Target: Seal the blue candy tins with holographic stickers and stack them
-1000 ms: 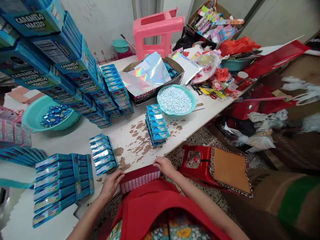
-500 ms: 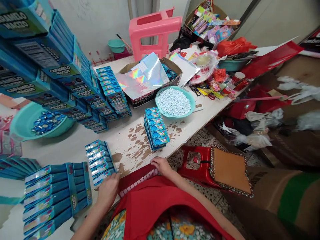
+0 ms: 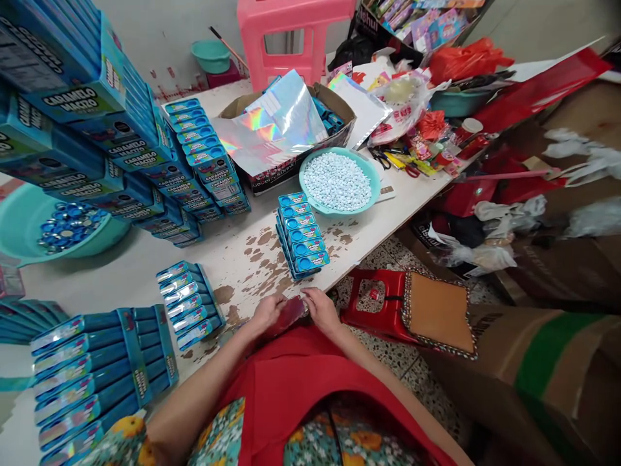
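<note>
While the left hand point(image 3: 269, 313) clamps a dark red piece point(image 3: 290, 313), the right hand point(image 3: 323, 312) pinches its other end.

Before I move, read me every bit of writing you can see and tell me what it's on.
"CARAMELO MACIZO": stacked blue boxes, left.
"CARAMELO": blue packs beside the bowl of white pieces; smaller print unreadable.
"Drink": side of the open carton; the start is partly cut off.
"lshul": box of colorful packets, top; possibly incomplete.
Fine print on the blue boxes: too small or blurred.
</note>
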{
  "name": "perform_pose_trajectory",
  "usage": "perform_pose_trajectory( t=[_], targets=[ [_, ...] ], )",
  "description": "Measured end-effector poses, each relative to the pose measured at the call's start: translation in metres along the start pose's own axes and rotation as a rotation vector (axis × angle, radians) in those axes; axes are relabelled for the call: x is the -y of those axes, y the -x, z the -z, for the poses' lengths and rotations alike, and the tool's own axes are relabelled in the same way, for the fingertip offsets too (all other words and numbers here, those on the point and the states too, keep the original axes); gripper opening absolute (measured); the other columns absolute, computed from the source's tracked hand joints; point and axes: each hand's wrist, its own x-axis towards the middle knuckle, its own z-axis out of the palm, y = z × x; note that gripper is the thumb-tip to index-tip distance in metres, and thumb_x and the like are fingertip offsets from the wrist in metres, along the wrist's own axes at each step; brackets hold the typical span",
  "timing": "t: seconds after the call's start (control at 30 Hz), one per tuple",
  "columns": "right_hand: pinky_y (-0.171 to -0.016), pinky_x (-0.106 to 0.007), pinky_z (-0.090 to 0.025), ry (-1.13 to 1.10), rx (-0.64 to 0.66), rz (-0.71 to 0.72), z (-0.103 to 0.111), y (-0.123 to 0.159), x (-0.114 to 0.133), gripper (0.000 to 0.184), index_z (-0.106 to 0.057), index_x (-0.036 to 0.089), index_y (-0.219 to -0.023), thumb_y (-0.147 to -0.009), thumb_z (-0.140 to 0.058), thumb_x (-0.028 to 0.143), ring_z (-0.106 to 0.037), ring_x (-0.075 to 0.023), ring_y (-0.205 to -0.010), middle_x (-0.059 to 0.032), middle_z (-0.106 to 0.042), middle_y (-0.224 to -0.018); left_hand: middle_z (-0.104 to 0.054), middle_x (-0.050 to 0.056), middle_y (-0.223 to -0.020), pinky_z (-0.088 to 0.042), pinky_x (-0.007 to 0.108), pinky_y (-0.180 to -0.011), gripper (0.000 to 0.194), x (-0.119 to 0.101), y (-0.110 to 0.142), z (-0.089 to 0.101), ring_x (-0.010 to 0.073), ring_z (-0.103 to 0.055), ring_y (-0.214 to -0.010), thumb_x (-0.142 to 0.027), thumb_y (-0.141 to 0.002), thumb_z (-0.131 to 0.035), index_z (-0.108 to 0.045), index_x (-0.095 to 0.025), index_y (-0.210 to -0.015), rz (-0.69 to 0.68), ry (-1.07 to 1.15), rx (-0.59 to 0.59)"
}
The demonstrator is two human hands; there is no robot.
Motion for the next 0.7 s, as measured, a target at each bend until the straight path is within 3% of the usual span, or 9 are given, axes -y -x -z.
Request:
perform_pose_trajectory(
  t=[0.17,0.4,0.6,0.7],
  targets=[
    [-0.096,-0.042,-0.039,0.252,-0.016,0.154,-0.004,0.009,0.012,0.040,-0.046,0.021,-0.131,-0.091,-0.040,0.024,-0.046,-0.0246,-0.113,-0.0117,-0.053,-0.124,-0.052,0.000,-0.062,-0.029,0.022,-0.058,0.024,0.005,-0.005,0.003,0.0124,-0.043,-0.061,-0.028,-0.082,-0.042,-0.059,-0.015,-0.071,0.010,0.008,-0.006],
    [-0.100,-0.048,-0.032,0.432,0.115,0.247,-0.016,0.023,-0.004,0.054,-0.034,0.022,-0.139,-0.087,-0.040,0.011,-0.033,-0.0298,-0.127,-0.0090,-0.040,-0.141,-0.046,-0.001,-0.058,-0.026,0.022,-0.055,0.020,0.006,-0.010,0.002,0.0114,-0.038,-0.058,-0.021,-0.080,-0.042,-0.056,-0.014,-0.068,-0.003,0.018,0.002],
    [-0.099,-0.046,-0.035,0.366,0.108,0.260,-0.005,0.027,-0.003,0.038,-0.050,0.022,-0.126,-0.089,-0.043,0.018,-0.035,-0.0275,-0.126,-0.0095,-0.043,-0.138,-0.051,0.000,-0.061,-0.027,0.023,-0.056,0.021,0.007,-0.013,0.005,0.0121,-0.040,-0.060,-0.020,-0.081,-0.041,-0.058,-0.014,-0.070,0.012,0.042,0.008],
    [-0.098,-0.044,-0.038,0.311,0.082,0.218,-0.004,0.018,-0.002,0.036,-0.050,0.019,-0.125,-0.089,-0.044,0.023,-0.041,-0.0260,-0.121,-0.0111,-0.047,-0.133,-0.052,0.001,-0.062,-0.028,0.023,-0.057,0.021,0.008,-0.013,0.007,0.0125,-0.041,-0.060,-0.020,-0.080,-0.042,-0.059,-0.013,-0.070,0.003,0.043,0.002]
  ],
)
